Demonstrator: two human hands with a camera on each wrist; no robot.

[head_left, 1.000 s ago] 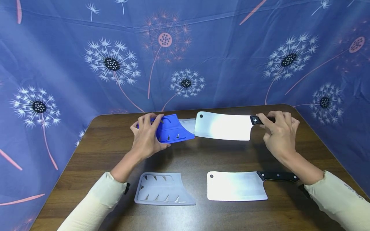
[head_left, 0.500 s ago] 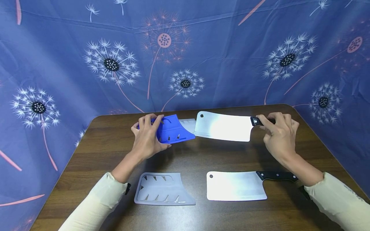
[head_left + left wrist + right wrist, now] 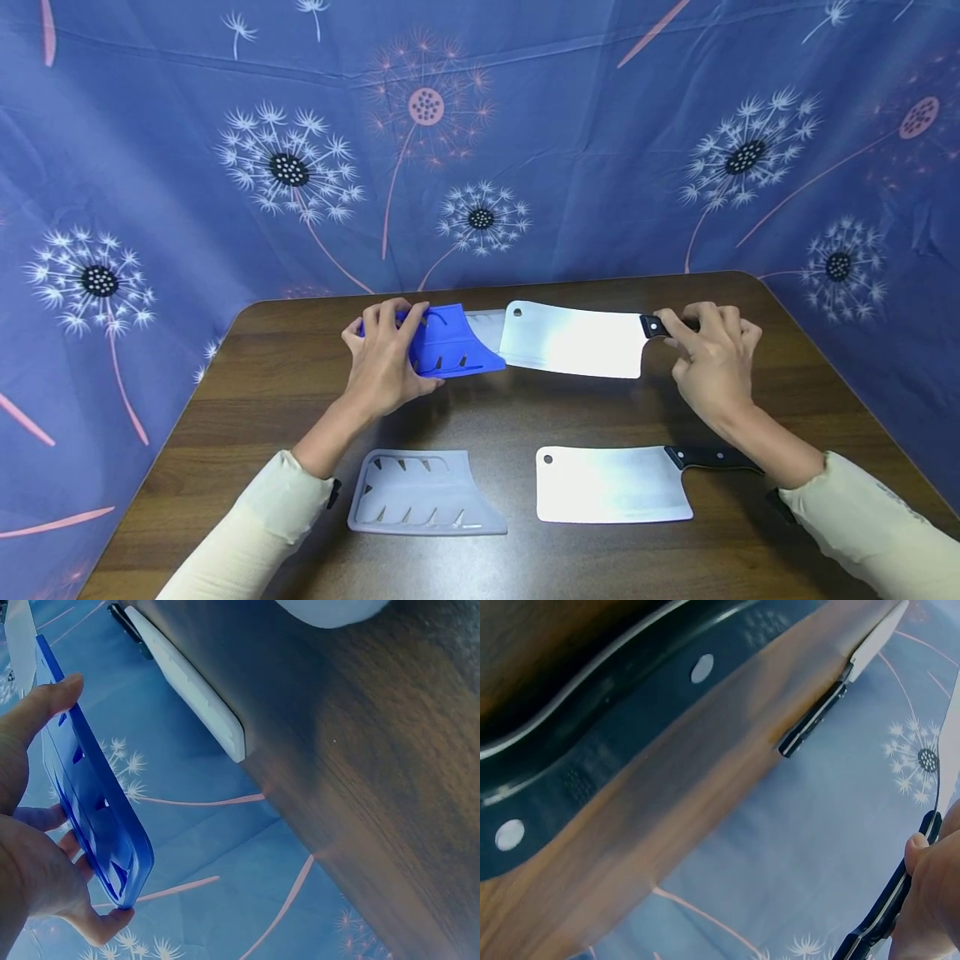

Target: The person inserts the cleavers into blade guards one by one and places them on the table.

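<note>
In the head view my left hand [image 3: 386,358] grips a blue blade guard [image 3: 453,343] by its closed end, thumb below and fingers above. My right hand [image 3: 716,358] holds a cleaver [image 3: 570,340] by its black handle [image 3: 885,900], the index finger reaching along it. The cleaver's broad blade points left, its front end right at the guard's flared mouth. Both are raised above the table. In the left wrist view the guard [image 3: 97,795] stands on edge between thumb and fingers, with cut-outs along its side.
A grey-white blade guard [image 3: 423,492] lies at the front left of the wooden table [image 3: 300,333]. Another cleaver [image 3: 611,483] lies at front right, under my right forearm. At the back edge a pale guard [image 3: 195,690] with a black handle is mostly hidden in the head view.
My right hand has brought the cleaver slightly left and down in the head view, toward the guard's mouth. My left hand and the blue guard have dropped slightly.
</note>
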